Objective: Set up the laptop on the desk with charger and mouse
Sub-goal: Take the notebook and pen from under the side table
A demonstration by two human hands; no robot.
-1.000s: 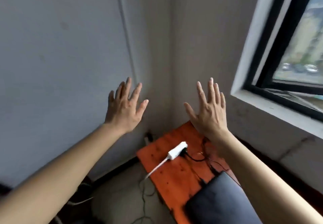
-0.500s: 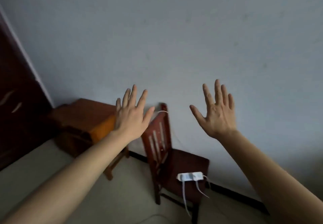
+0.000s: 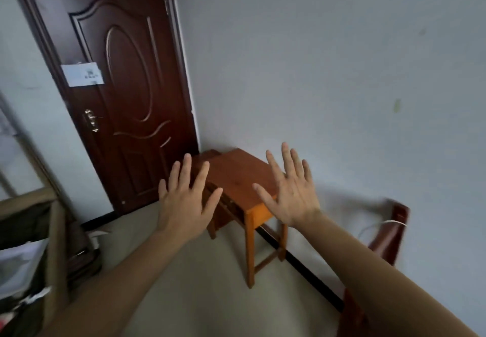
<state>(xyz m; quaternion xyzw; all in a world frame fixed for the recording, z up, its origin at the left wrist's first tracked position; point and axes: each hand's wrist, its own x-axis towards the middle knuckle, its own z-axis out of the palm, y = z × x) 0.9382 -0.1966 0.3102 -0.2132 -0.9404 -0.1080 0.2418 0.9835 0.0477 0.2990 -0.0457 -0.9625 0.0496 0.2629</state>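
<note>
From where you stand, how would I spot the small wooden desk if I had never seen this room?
Find the dark brown door on the left. Just right of it, against the grey wall, stands the desk, behind the raised left hand and right hand. Its bare orange-brown top and four slim legs separate it from the darker chair further right.

A single head-worn wide-angle view looks forward and slightly down from standing height into a room corner. It faces a dark brown panelled wooden door at left and a pale grey wall at right, with a small orange-brown wooden desk near the middle. Both bare forearms reach in from the bottom edge, close to the lens.
</note>
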